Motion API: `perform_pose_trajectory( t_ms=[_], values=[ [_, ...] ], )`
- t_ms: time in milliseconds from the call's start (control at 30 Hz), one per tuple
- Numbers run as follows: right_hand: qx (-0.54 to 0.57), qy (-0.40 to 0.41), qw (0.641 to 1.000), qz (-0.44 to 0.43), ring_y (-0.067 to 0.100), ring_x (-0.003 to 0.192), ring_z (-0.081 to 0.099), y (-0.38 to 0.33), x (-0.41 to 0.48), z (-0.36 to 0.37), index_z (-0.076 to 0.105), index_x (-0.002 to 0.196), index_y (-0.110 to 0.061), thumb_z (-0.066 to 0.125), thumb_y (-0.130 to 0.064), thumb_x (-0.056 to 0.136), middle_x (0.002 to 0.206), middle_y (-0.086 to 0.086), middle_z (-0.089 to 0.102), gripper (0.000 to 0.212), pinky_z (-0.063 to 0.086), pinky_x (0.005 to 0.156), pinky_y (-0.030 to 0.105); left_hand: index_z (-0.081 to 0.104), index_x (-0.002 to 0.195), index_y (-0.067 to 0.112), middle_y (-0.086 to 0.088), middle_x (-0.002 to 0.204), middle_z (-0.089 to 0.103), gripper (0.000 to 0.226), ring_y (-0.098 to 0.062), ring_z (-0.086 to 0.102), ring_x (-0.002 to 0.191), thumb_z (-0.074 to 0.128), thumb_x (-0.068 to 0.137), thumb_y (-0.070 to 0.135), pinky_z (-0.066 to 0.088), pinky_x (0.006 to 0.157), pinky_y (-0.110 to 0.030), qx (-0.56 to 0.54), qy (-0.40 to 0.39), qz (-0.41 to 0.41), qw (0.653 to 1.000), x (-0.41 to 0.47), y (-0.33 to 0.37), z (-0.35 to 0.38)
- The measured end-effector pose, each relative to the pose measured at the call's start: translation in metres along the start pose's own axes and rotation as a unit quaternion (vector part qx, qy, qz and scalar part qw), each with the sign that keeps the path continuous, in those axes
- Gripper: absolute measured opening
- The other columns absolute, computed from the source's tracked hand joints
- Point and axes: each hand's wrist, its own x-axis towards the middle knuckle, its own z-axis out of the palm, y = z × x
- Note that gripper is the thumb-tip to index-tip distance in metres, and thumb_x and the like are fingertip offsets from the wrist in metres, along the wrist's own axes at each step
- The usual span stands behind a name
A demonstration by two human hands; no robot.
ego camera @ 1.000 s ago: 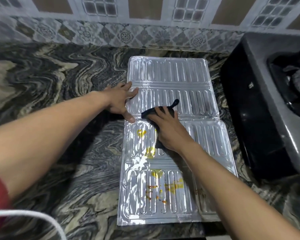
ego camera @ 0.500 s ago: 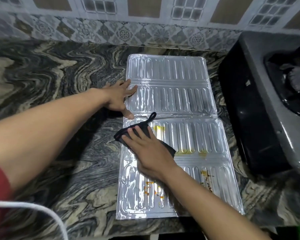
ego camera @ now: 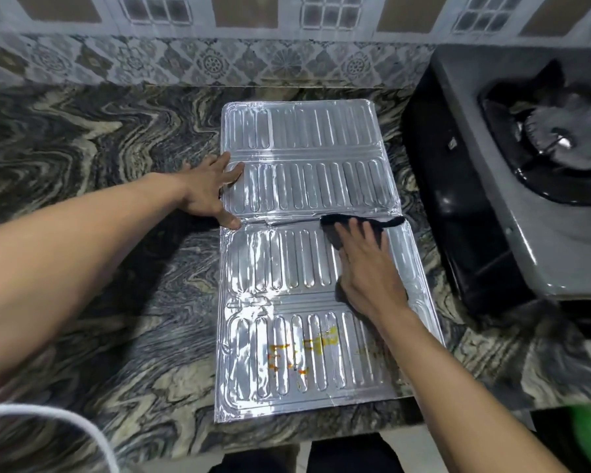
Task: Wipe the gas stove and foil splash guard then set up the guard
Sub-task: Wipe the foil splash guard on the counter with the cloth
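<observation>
The silver ribbed foil splash guard (ego camera: 297,268) lies flat and unfolded on the dark marbled stone bench (ego camera: 99,165), just beside the grey gas stove (ego camera: 512,199) at its right; my left hand (ego camera: 207,196) rests on its left edge, fingers spread wide and straight, holding nothing. My right hand (ego camera: 369,271) presses a black cloth (ego camera: 338,221) onto the right part of the third panel, fingers straight and flat over it; orange and yellow stains (ego camera: 321,343) are on the nearest panel.

You face a swirled black-and-cream stone countertop (ego camera: 82,172) backed by a wall (ego camera: 185,63) of floral border tiles under brown and grid-patterned ones, with pale floor (ego camera: 423,450) showing below the counter's front edge.
</observation>
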Motion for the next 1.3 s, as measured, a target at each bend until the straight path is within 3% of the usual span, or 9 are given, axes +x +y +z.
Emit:
perform_pose_trajectory(
  t_ms=[133,333,467,600,667,767,1033,1133,1300],
  values=[
    [0.023,0.026,0.997,0.066,0.028,0.150,0.015,0.020,-0.011,-0.006,0.029,0.151,-0.012,0.036,-0.015,0.101,0.160,0.011,0.026,0.050,-0.002,0.122,0.044,-0.010,0.154,0.035,0.001,0.162,-0.023,0.126,-0.025,-0.019,0.149,0.075,0.067,0.064,0.000,0.118,-0.061,-0.006,0.003,-0.016,1.000,-0.002,0.003,0.002],
    [-0.008,0.026,0.997,0.072,0.034,0.150,0.013,0.029,-0.031,-0.002,0.027,0.150,-0.011,0.048,-0.005,0.089,0.159,0.017,0.026,0.065,-0.004,0.121,0.048,-0.003,0.156,0.032,-0.001,0.164,-0.013,0.113,-0.027,-0.008,0.151,0.069,0.074,0.065,0.005,0.120,-0.059,0.006,0.025,-0.024,0.999,-0.014,0.013,0.004],
    [-0.022,0.030,0.998,0.053,0.034,0.150,0.011,0.029,-0.031,-0.005,0.022,0.153,-0.011,0.049,-0.005,0.086,0.160,0.018,0.023,0.073,-0.002,0.121,0.053,0.006,0.156,0.032,-0.003,0.165,-0.001,0.085,-0.021,0.001,0.152,0.043,0.089,0.067,0.008,0.119,-0.053,0.008,0.111,0.035,0.993,-0.060,0.025,0.031],
    [-0.024,0.012,0.998,0.052,0.033,0.151,0.005,0.029,-0.032,-0.010,0.018,0.155,-0.015,0.045,-0.005,0.089,0.162,0.015,0.016,0.072,-0.005,0.121,0.051,-0.007,0.155,0.038,0.007,0.159,-0.020,0.124,-0.012,-0.014,0.148,0.041,0.057,0.098,-0.002,0.121,-0.050,-0.004,0.044,0.042,0.998,-0.120,0.037,0.071],
    [-0.011,0.023,0.998,0.063,0.032,0.151,0.007,0.026,-0.031,-0.010,0.021,0.154,-0.016,0.041,-0.010,0.094,0.162,0.013,0.019,0.064,-0.005,0.120,0.051,-0.015,0.152,0.036,0.006,0.157,-0.027,0.139,-0.014,-0.019,0.147,0.046,0.045,0.101,-0.004,0.119,-0.053,0.056,0.018,0.033,0.998,-0.132,0.037,0.084],
    [0.008,0.031,0.997,0.064,0.031,0.151,0.011,0.015,-0.025,-0.005,0.027,0.153,-0.016,0.028,-0.021,0.103,0.161,0.012,0.024,0.050,-0.005,0.121,0.052,-0.023,0.147,0.036,0.004,0.156,-0.028,0.143,-0.018,-0.019,0.148,0.047,0.042,0.101,-0.005,0.118,-0.057,0.084,0.019,0.031,0.996,-0.128,0.034,0.090],
    [0.023,-0.023,0.994,-0.102,0.029,0.150,0.012,-0.086,-0.025,0.013,0.025,0.152,-0.022,0.041,-0.007,0.097,0.161,0.010,0.025,0.060,0.012,0.121,0.053,-0.022,0.152,0.035,0.009,0.157,-0.029,0.154,-0.015,-0.021,0.147,0.057,0.036,0.098,-0.004,0.118,-0.060,0.040,0.010,0.036,0.999,-0.124,0.027,0.092],
    [0.010,-0.043,0.985,-0.166,0.030,0.149,0.015,-0.110,-0.048,0.015,0.029,0.151,-0.020,0.046,-0.007,0.094,0.158,0.011,0.030,0.061,0.009,0.120,0.049,-0.020,0.152,0.034,0.007,0.159,-0.027,0.155,-0.017,-0.020,0.149,0.059,0.035,0.097,-0.003,0.118,-0.060,0.034,0.010,0.037,0.999,-0.124,0.026,0.093],
    [0.005,-0.099,0.970,-0.222,0.027,0.151,0.009,-0.114,-0.087,0.018,0.023,0.155,-0.021,0.043,-0.014,0.096,0.163,0.009,0.019,0.063,-0.007,0.119,0.040,-0.021,0.152,0.033,0.005,0.161,-0.026,0.154,-0.019,-0.020,0.149,0.061,0.037,0.095,-0.004,0.117,-0.060,0.029,0.011,0.044,0.999,-0.125,0.025,0.092]
  ],
)
